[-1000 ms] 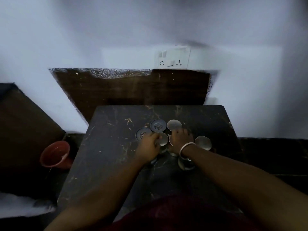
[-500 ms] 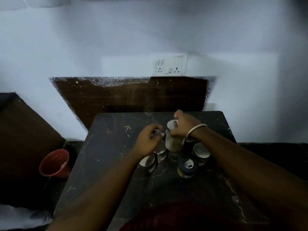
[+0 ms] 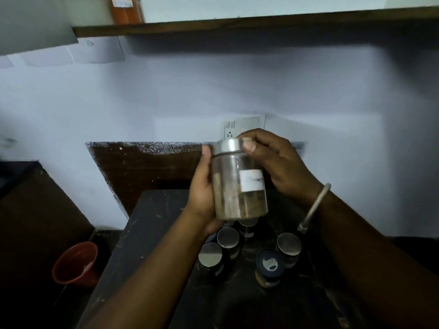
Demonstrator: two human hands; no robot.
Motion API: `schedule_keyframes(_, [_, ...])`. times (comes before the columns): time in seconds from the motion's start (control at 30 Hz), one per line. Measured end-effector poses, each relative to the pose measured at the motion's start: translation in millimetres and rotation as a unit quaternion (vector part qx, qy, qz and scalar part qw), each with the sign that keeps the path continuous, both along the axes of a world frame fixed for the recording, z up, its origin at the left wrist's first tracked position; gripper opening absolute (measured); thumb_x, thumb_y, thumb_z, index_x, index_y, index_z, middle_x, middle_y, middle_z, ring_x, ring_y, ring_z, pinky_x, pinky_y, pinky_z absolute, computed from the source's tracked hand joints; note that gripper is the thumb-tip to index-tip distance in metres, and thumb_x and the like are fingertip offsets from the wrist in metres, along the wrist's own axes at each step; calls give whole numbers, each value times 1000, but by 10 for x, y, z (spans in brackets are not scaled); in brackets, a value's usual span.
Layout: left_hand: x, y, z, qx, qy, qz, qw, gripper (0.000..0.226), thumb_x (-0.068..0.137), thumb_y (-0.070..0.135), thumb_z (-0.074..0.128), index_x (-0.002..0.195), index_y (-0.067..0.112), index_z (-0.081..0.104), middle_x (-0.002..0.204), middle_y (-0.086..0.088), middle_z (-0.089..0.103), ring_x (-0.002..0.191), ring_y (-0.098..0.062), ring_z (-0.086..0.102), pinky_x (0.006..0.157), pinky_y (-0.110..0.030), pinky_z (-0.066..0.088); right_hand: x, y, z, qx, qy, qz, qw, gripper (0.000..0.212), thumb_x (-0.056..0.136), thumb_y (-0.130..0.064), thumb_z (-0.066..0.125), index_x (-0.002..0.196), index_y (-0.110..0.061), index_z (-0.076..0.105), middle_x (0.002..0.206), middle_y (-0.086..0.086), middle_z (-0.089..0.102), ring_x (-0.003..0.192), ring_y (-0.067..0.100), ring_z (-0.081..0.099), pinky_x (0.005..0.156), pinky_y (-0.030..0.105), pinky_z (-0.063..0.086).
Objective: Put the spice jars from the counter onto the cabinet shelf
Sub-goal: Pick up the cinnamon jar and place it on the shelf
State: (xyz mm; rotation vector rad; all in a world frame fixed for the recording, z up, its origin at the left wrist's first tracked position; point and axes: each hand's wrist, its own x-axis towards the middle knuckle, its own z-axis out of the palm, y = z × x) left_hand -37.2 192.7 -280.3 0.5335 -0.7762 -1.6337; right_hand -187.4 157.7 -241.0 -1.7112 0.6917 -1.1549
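A clear spice jar (image 3: 238, 186) with a steel lid, a white label and brown powder is held up in the air above the dark counter (image 3: 156, 224). My left hand (image 3: 202, 191) wraps its body from the left and below. My right hand (image 3: 273, 160), with a metal bangle on the wrist, pinches the lid from the right. Below, several smaller jars stand on the counter: two steel-lidded ones (image 3: 210, 255) close together, one (image 3: 288, 244) to the right, and a dark-lidded jar (image 3: 269, 263). The wooden shelf (image 3: 237, 23) runs across the top.
An orange packet (image 3: 126, 8) stands on the shelf at the left. A wall socket (image 3: 231, 129) sits behind the held jar. A red bucket (image 3: 76, 263) stands on the floor left of the counter. A dark surface lies at the far left.
The jar has been lifted off the counter and is now held high in both hands. The view has tilted up, bringing the shelf into sight.
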Motion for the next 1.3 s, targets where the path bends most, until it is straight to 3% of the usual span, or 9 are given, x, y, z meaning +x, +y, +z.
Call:
schedule_keyframes(0.07, [-15,62,113,7,79,-36,996,80,95,75,34,124,11,74,118,-13,73,106,-28,69,92,-47,57,3,91,-71,23,-90,32,995,41,88,-37,61,119,-12,65,91,8,64,63,16,59,52,27,46])
schedule_keyframes(0.13, [-59,124,190,13,82,-35,996,83,94,76,33,119,9,77,117,-15,75,105,-29,73,88,-45,62,37,168,-139,31,-142,35,989,53,86,-34,58,134,-11,56,100,13,65,72,17,64,59,30,53])
schedule_keyframes(0.2, [-97,148,203,28,-6,34,999,74,99,69,36,108,13,82,109,-15,80,98,-28,79,76,-41,65,60,231,-182,37,-184,45,981,56,88,-33,56,139,-13,50,123,24,62,105,31,65,86,47,56])
schedule_keyframes(0.3, [-86,211,240,27,-105,118,987,64,102,64,38,115,14,76,104,-15,81,92,-29,81,64,-38,64,25,295,-147,33,-195,36,980,55,91,-33,55,143,-17,48,134,26,57,115,34,62,93,49,54])
schedule_keyframes(0.47, [-78,355,349,-8,-67,34,997,93,90,80,29,128,7,72,124,-25,73,111,-38,74,81,-48,63,-17,395,-81,-24,-182,9,983,50,93,-26,55,143,-21,50,127,20,62,103,28,66,81,35,59])
schedule_keyframes(0.57, [-106,390,406,-28,-96,41,994,83,92,74,38,131,7,70,121,-22,75,110,-36,74,85,-47,63,-9,424,-55,-43,-188,2,981,52,96,-16,54,147,-20,47,128,10,65,105,24,66,84,35,58])
schedule_keyframes(0.7, [-125,417,468,-39,-107,56,992,73,89,68,50,126,9,72,118,-20,76,106,-33,75,89,-47,63,16,446,-12,-56,-188,3,981,58,94,-22,54,150,-18,43,128,3,66,110,20,66,90,34,58])
schedule_keyframes(1.1, [-98,427,495,-34,-112,59,991,70,89,65,50,126,10,72,116,-19,77,102,-30,77,86,-43,65,73,416,-32,-48,-197,-3,979,56,94,-8,46,150,-16,41,131,11,63,113,29,64,91,41,56])
schedule_keyframes(1.3, [-75,396,498,-29,-119,58,991,70,89,65,50,125,10,73,117,-20,77,104,-31,76,88,-44,63,111,407,-13,-36,-210,-12,977,58,92,-22,55,149,-18,44,134,13,63,114,30,64,92,40,57])
